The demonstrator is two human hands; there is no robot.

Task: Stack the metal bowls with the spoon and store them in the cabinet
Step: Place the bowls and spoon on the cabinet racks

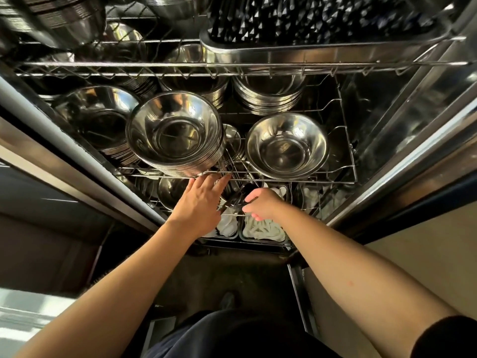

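A tall stack of metal bowls point(175, 135) stands at the front of the middle wire rack point(296, 180) in the open cabinet. To its right sits a single metal bowl point(286, 146). My left hand point(198, 205) reaches up with its fingers spread, and the fingertips touch the rack's front wire just under the stack. My right hand point(260, 205) is below the rack, its thumb and fingers pinched on a thin dark utensil point(232, 200) that lies between the two hands. Whether this utensil is the spoon cannot be told.
More bowl stacks fill the rack's left point(100, 122) and back point(268, 94). An upper rack carries a steel tray of dark utensils point(322, 51). Below the hands, containers hold white cloths point(263, 229). Cabinet doors stand open on both sides.
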